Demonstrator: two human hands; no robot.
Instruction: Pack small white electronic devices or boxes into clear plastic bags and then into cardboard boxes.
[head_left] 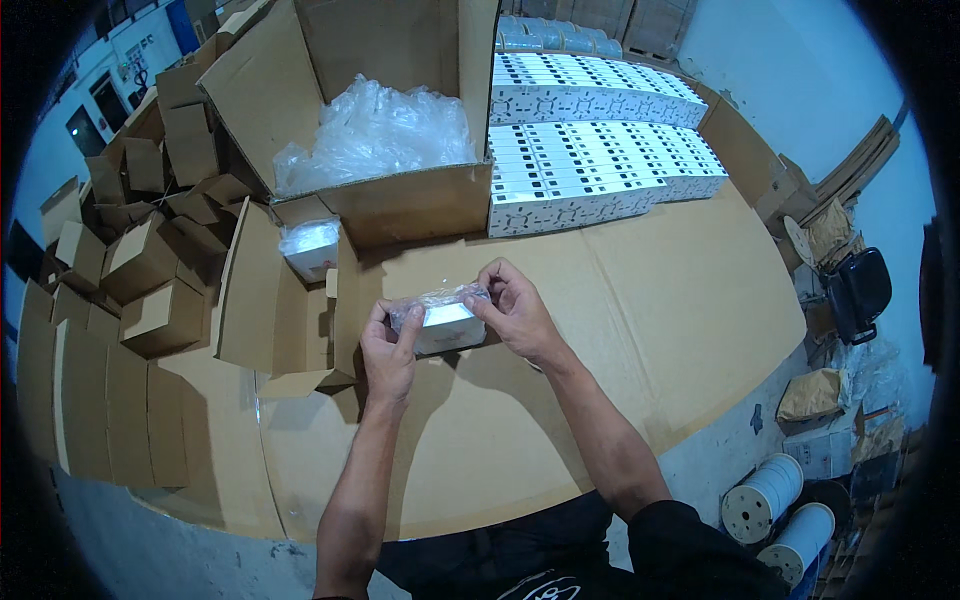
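Observation:
A small white box (449,330) in a clear plastic bag (440,298) is between my two hands, just above the cardboard-covered table (620,330). My left hand (391,345) grips its left end, thumb on the front. At the right end my right hand (512,310) pinches the upper corner of the bag between thumb and fingers. Left of my hands lies an open carton (250,300) with its flaps spread. Inside its far end sits another bagged white box (311,250).
Behind stands a large carton (400,205) full of clear plastic bags (390,135). Flat white boxes (580,200) are stacked at the back right. Several empty brown cartons (160,300) crowd the left. Cable spools (762,500) stand on the floor at right, below a black chair (858,290).

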